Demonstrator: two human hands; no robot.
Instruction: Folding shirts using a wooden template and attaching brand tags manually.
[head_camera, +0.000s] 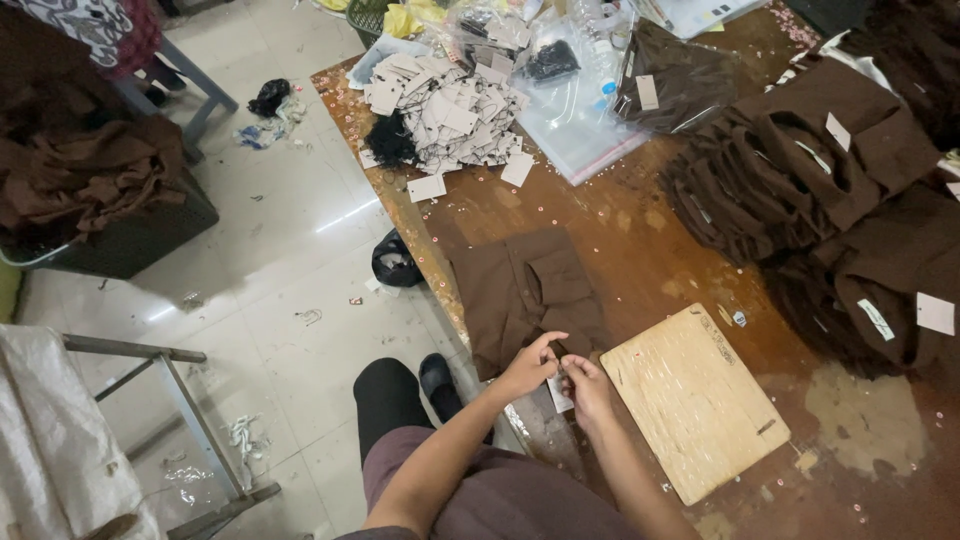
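Left hand (528, 368): fingers pinched together at the near edge of the brown garment (522, 292), touching its cloth; what lies between the fingertips is too small to tell.
Right hand (585, 385): fingers curled shut, just beside the left hand, over a small white tag (560, 397); whether it grips the tag cannot be told.
Hands: close together, fingertips almost meeting.
Brown garment: lies flat on the bench (640, 240) near its left edge, just far of the hands.
Wooden board (692, 398): pale, rectangular, flat on the bench, just right of the right hand.
Stacked brown garments (800, 165): folded piles with white tags, on the right side of the bench, well apart from the hands.
Tag pile (445, 115): loose heap of white card tags with black cords, at the far end of the bench.
Clear plastic bags (575, 105): right of the tag pile.
Floor (290, 260): pale tiles, left of the bench, with scraps.
Basket (110, 225): dark, far left on the floor, filled with brown cloth.
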